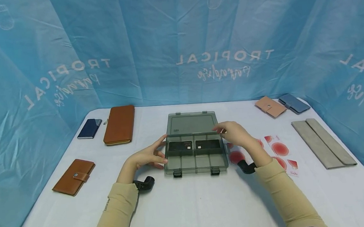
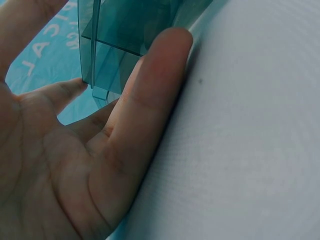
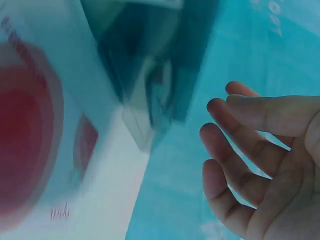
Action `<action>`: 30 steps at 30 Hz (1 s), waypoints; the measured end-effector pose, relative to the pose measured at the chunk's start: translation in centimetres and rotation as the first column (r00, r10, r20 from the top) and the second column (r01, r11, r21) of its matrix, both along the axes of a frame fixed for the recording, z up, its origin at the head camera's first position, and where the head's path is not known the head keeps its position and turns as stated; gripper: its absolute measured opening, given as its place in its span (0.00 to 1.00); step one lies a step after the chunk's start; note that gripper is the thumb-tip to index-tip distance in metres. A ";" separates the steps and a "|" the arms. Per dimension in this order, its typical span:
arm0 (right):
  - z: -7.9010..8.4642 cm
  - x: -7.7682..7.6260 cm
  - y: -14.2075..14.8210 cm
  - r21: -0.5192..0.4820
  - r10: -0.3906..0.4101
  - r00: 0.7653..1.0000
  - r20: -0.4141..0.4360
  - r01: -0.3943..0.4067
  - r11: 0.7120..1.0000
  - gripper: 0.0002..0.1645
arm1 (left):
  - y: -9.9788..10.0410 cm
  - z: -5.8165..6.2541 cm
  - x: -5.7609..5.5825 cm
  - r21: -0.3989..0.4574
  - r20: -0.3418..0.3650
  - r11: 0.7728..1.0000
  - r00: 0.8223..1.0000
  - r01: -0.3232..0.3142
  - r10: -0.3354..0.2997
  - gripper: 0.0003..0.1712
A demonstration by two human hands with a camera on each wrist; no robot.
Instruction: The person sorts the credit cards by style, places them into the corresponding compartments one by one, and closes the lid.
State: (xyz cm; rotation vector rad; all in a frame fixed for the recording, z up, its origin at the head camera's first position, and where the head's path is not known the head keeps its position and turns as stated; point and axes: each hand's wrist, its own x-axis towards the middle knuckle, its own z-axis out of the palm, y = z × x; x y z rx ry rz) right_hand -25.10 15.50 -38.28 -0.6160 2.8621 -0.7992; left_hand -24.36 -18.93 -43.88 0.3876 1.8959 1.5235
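A translucent grey-green compartment box (image 1: 196, 170) stands in the middle of the table with its lid (image 1: 191, 121) laid back. Two black cards lie across its upper compartments: the left card (image 1: 178, 146) bears VIP lettering, and beside it is the right card (image 1: 207, 145). My left hand (image 1: 147, 156) rests along the box's left side; its fingers (image 2: 155, 75) are extended against the wall in the left wrist view. Over the right end of the hinge side is my right hand (image 1: 235, 132), holding nothing. Its fingers (image 3: 220, 145) are loosely bent, apart from the box in the right wrist view.
Red-and-white printed cards (image 1: 279, 149) lie right of the box, partly under the right forearm. Left are a brown notebook (image 1: 120, 125), a navy card holder (image 1: 89, 128) and a brown wallet (image 1: 74, 177). Farther right are a tan wallet (image 1: 270, 107), a blue wallet (image 1: 294, 103) and a grey sleeve (image 1: 323, 143).
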 end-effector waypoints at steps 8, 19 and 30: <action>-0.8 0.4 4.2 -0.037 -0.084 0.981 0.174 0.092 0.995 0.20 | -0.1 0.0 0.0 -0.004 -0.007 1.000 1.000 0.008 -0.008 0.62; -2.6 0.5 4.9 0.349 -0.127 0.944 0.306 0.013 0.937 0.39 | -0.2 -0.1 0.1 -0.020 -0.006 1.000 1.000 -0.001 0.001 0.62; -2.3 -0.4 6.1 0.023 -0.216 0.917 0.336 0.222 0.975 0.31 | -0.1 0.0 0.0 -0.018 -0.006 1.000 1.000 -0.006 0.006 0.61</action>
